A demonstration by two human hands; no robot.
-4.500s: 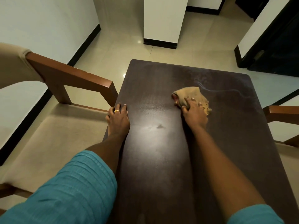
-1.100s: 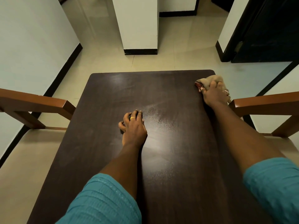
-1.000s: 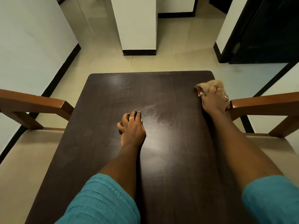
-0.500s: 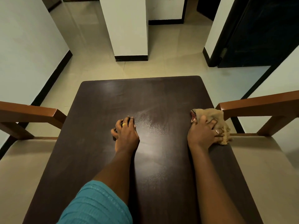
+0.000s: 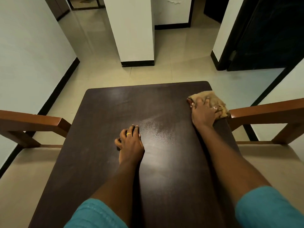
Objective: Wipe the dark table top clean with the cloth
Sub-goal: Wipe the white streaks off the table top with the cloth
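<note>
Our right grip (image 5: 204, 111) presses flat on the cloth (image 5: 212, 100), fingers spread across it rather than closed around it; a ring shows on one finger. The cloth is a crumpled tan wad at about two o'clock on the counter (image 5: 102, 162), just inside the far right corner, its right edge spilling over the counter's side, just beside the end of the right armrest (image 5: 263, 111).

Our left grip (image 5: 130, 142) rests near the middle of the counter, at about eleven o'clock from centre, fingers curled under and knuckles up, holding nothing; it wears a gold ring (image 5: 128, 133). Pale dust (image 5: 156, 127) speckles the dark top just past it, toward one o'clock, between the two grips.

Both forearms reach in from six o'clock, teal sleeves (image 5: 95, 214) at the near edge. At nine o'clock the left armrest (image 5: 32, 120) stands beside the counter. Beyond twelve o'clock lie the tiled floor (image 5: 164, 73), a white pillar (image 5: 131, 30), and a dark door (image 5: 271, 30) at two o'clock.
</note>
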